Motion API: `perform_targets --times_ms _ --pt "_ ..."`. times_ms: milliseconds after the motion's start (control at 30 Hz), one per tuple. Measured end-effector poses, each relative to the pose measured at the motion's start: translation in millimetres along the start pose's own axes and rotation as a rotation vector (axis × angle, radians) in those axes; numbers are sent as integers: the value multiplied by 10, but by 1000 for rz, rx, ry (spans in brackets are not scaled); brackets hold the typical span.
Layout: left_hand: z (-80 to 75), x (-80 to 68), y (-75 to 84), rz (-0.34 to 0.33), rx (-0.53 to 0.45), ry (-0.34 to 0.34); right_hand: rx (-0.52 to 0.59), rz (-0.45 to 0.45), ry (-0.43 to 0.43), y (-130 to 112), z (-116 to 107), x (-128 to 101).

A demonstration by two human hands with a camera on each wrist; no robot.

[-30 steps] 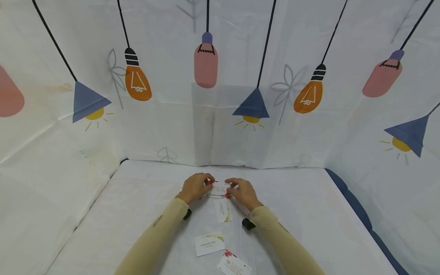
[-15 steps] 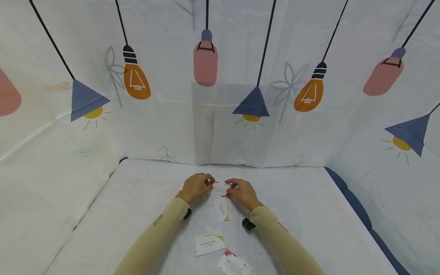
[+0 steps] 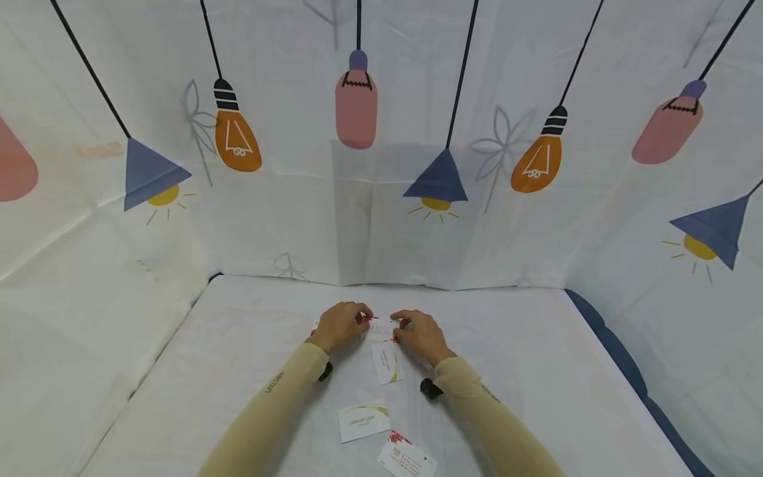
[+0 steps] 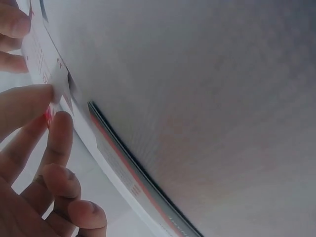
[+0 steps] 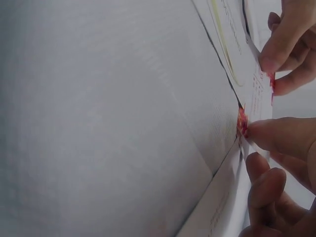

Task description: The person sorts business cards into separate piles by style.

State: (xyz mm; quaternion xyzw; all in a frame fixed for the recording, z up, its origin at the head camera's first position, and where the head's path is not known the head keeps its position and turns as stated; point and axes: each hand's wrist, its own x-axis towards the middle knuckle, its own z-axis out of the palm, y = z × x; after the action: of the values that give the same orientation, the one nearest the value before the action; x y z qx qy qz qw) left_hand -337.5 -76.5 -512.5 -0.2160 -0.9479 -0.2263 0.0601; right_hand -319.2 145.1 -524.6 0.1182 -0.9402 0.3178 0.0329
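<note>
Both hands meet over a white business card with red marks [image 3: 380, 328] at the middle of the table. My left hand [image 3: 340, 324] pinches its left end between thumb and fingers; in the left wrist view the fingers [image 4: 29, 106] close on the card's edge [image 4: 49, 74]. My right hand [image 3: 420, 333] pinches the right end, and the right wrist view shows thumb and fingers [image 5: 281, 133] on the red-printed corner [image 5: 243, 123]. More cards lie under the held one.
Another card with a green swoosh [image 3: 386, 363] lies just below the hands. Nearer me are a green-trimmed card [image 3: 363, 421] and a red-marked card [image 3: 406, 458]. A white cloth covers the table [image 3: 507, 371]; a lamp-printed backdrop [image 3: 381, 165] surrounds it.
The hands and the held card have stayed almost still; the card's near edge has dropped slightly closer to the table.
</note>
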Motion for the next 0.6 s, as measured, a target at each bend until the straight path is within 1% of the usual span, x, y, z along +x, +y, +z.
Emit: perform_targets --times_ms 100,300,467,600 --pt "-9 12 15 -6 11 -12 -11 -2 -2 2 6 3" --pt "-9 35 48 -14 30 -52 -45 23 -20 -9 7 -15" --pt "-15 48 61 -8 60 -52 -58 15 -1 0 2 -9" --pt "-20 43 70 -18 64 -51 -58 13 5 6 8 -6"
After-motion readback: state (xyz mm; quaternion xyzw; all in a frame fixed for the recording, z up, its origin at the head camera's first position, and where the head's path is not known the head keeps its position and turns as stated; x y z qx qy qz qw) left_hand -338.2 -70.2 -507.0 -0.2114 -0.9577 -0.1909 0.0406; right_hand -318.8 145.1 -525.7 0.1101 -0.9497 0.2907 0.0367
